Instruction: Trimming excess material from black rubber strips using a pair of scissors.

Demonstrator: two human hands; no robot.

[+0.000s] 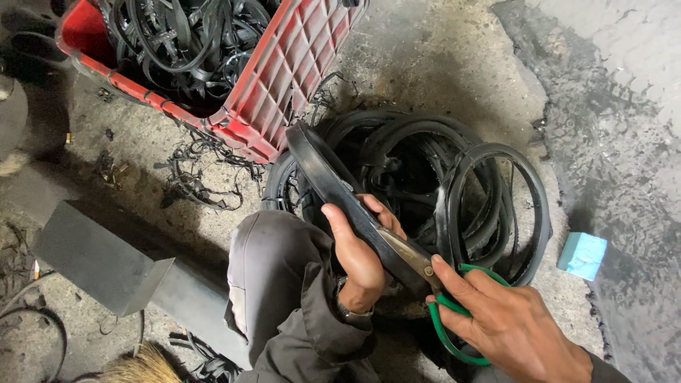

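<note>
My left hand grips a black rubber ring near its lower part, thumb on top, and the ring rises toward the upper left. My right hand holds green-handled scissors, fingers through the loops. The metal blades lie along the ring's edge beside my left fingers. Behind both hands a pile of black rubber rings lies on the concrete floor.
A red plastic crate full of black rubber strips stands at the upper left. Thin rubber trimmings litter the floor beside it. A dark grey block sits at the left, a small blue block at the right. My grey-trousered knee is below.
</note>
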